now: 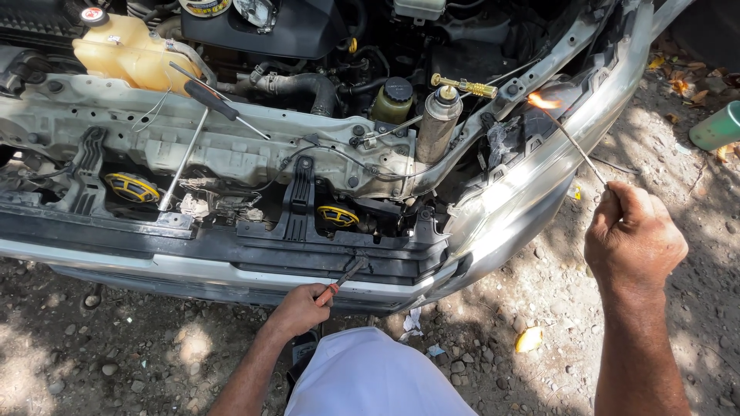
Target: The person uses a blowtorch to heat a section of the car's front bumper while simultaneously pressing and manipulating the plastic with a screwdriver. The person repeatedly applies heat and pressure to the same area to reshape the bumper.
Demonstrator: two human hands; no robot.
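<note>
My right hand [634,235] grips the lower end of a thin metal rod [574,142]. The rod's far tip carries a small flame [543,100], close to the nozzle of a gas torch canister [438,123] standing upright in the engine bay. My left hand [299,310] holds a red-handled tool [341,280] whose tip rests against the black front grille panel [254,250] of a car with the hood open. A clear headlight [532,181] curves between the two hands.
A screwdriver [220,102] and a long metal bar [183,160] lie on the radiator support. A yellowish coolant tank [131,52] sits at top left. A green cup [717,125] stands on the gravel at right, among dry leaves.
</note>
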